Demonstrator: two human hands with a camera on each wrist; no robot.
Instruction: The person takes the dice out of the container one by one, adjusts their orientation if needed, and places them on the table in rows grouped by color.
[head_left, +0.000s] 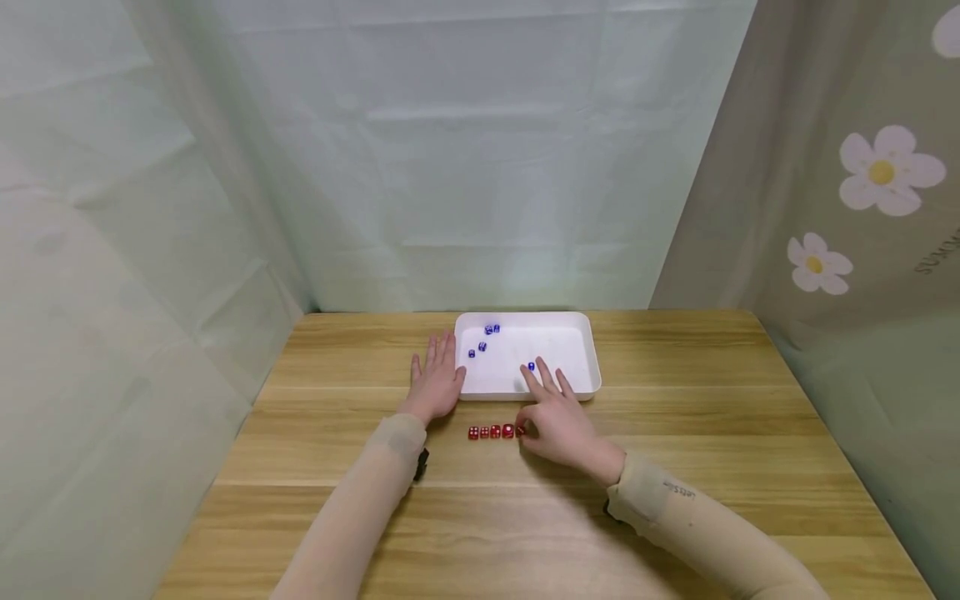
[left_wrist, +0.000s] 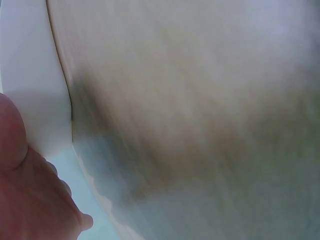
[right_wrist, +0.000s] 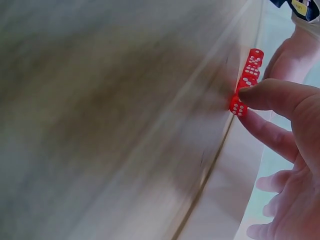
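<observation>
My right hand (head_left: 561,427) pinches a red die (right_wrist: 238,106) between thumb and index finger, at the right end of a row of red dice (head_left: 495,432) on the table. Its other fingers spread over the near side of a white tray (head_left: 555,395). In the right wrist view the pinched die lines up with the others, white pips showing. My left hand (head_left: 437,385) lies with straight fingers along the tray's left side, thumb at its rim; the left wrist view shows just part of this hand (left_wrist: 30,195) next to the tray wall (left_wrist: 40,65).
Several blue dice (head_left: 482,347) lie in the left part of the tray, and another blue die (head_left: 531,366) sits near the right fingertips. The wooden table (head_left: 337,500) reaches back to a pale curtain (head_left: 465,167). A flowered curtain (head_left: 825,350) hangs at right.
</observation>
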